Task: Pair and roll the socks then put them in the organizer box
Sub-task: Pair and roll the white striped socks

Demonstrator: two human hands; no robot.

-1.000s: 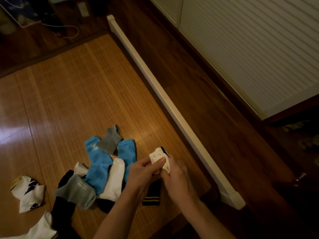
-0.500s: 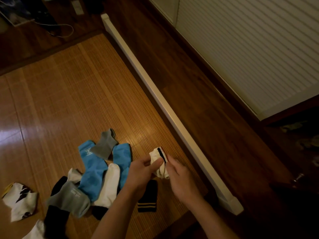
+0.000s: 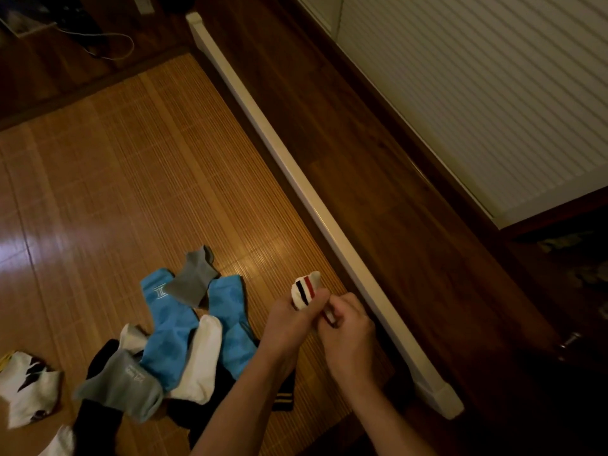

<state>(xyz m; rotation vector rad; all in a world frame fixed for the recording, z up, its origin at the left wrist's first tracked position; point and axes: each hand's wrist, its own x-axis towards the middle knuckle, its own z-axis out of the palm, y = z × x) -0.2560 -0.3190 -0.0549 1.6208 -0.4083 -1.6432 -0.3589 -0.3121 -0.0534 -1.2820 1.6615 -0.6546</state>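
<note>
Both hands grasp a rolled white sock bundle (image 3: 306, 288) with black and red stripes. The left hand (image 3: 287, 324) curls round its near side, and the right hand (image 3: 349, 330) pinches its lower end with bent fingers. The bundle's long axis runs up and away from the hands. Its rounded free end points toward the white rail (image 3: 296, 179), and the stripes run along that axis. Only the upper part shows, because the rest is buried between the two hands. It juts out above the fingers, over the right part of the bamboo mat (image 3: 148, 176).

Just left of the hands is a heap of loose socks. Two blue socks (image 3: 171, 327) lie side by side with a gray sock (image 3: 194, 281) across their tops and a white sock (image 3: 201, 360) between them. A black sock with yellow stripes (image 3: 284, 395) is mostly hidden under the left forearm. Farther left a patterned white sock (image 3: 29, 386) lies apart from the heap, blurred in the dim light.
</note>
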